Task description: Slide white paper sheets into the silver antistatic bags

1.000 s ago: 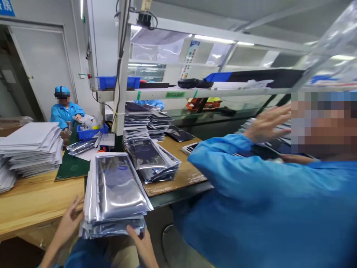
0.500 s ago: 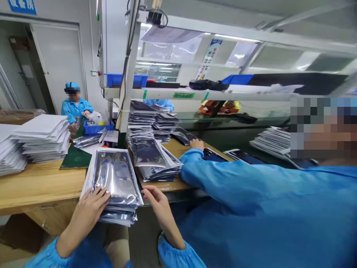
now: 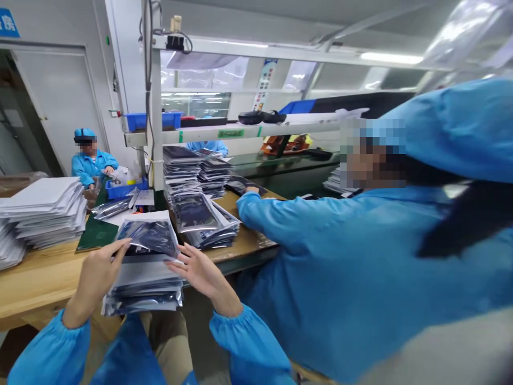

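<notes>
In front of me a stack (image 3: 144, 302) of flat shiny dark pouches and white sheets lies at the table's edge. The top pouch (image 3: 150, 238), dark and glossy, has its near edge raised and bent back. Beneath it shows a white sheet (image 3: 148, 272). My left hand (image 3: 98, 272) pinches the pouch's near left edge between thumb and fingers. At the right side of the stack, my right hand (image 3: 202, 272) has its fingers stretched out and apart, its fingertips by the pouch's right edge.
Tall piles of pouches (image 3: 182, 171) and a shorter pile (image 3: 204, 222) stand ahead. White paper stacks (image 3: 48, 208) are at left, a blue bin (image 3: 126, 188) beyond. A co-worker (image 3: 320, 267) sits close at right, arm on the table; another person (image 3: 90, 160) sits farther left.
My left hand has gone from lying flat on the top pouch to pinching its near edge, which is now raised. My right hand has come over the stack's right side. The view has swung right.
</notes>
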`<state>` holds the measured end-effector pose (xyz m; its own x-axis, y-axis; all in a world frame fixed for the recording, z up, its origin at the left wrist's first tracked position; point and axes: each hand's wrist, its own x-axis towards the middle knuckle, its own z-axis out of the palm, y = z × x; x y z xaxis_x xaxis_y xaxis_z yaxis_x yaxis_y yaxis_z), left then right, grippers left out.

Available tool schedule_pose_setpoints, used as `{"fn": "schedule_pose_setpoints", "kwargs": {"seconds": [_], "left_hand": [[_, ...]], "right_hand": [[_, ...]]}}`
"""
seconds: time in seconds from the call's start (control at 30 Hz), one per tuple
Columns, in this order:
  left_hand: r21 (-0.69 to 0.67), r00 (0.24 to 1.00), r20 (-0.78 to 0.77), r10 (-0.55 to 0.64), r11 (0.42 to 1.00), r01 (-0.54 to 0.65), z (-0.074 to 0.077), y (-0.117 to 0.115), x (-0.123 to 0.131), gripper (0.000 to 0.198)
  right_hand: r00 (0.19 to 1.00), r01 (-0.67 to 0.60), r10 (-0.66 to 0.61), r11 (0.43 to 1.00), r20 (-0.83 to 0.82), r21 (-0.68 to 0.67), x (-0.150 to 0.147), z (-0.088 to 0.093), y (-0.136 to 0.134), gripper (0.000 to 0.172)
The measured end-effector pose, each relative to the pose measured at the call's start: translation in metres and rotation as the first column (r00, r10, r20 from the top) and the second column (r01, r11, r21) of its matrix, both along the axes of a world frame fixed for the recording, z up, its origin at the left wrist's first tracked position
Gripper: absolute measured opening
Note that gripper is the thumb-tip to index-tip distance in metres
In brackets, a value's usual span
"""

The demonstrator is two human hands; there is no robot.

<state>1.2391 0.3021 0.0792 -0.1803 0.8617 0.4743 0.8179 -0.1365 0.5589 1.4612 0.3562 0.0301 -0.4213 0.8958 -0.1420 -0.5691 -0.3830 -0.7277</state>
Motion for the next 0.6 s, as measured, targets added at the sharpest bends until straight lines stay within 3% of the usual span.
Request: {"fn": "schedule_pose_setpoints", "kwargs": {"seconds": [0.1,0.2,0.3,0.37,0.47,0.53,0.6], "left_hand": [[-0.078,0.978,-0.089,-0.189,0.98,0.183,-0.005,-0.001,-0.003,0.034],[-0.135,0.95,-0.135,-0.281,0.955,0.264,-0.021,-0.007,-0.011,0.039],[-0.133,0.944,-0.055,-0.325,0.94,0.315,-0.035,-0.015,-0.028,0.041],[-0.061,0.956,0.07,-0.285,0.955,0.289,-0.04,-0.016,-0.042,0.042],[0.072,0.963,0.264,-0.056,0.997,0.039,-0.049,-0.004,-0.058,0.047],[0.035,0.97,0.241,0.04,0.998,-0.05,-0.057,0.012,-0.063,0.053],[-0.084,0.997,0.07,0.032,0.996,-0.026,-0.067,0.029,-0.064,0.06]], "right_hand": [[0.995,-0.078,0.073,0.994,-0.065,-0.082,-0.018,0.001,0.003,0.028],[0.994,-0.09,0.083,0.991,-0.067,-0.1,-0.033,-0.004,0.002,0.019],[0.993,-0.104,0.101,0.993,-0.054,-0.055,-0.037,-0.008,-0.006,0.032],[0.993,-0.112,0.111,0.993,-0.041,-0.019,-0.033,-0.008,-0.015,0.04],[0.994,-0.105,0.106,0.994,-0.023,0.031,-0.02,-0.007,-0.034,0.051],[0.997,-0.073,0.073,0.996,-0.001,0.053,-0.007,-0.011,-0.051,0.058],[0.996,0.044,-0.048,0.998,0.074,0.047,0.01,-0.019,-0.069,0.058]]}}
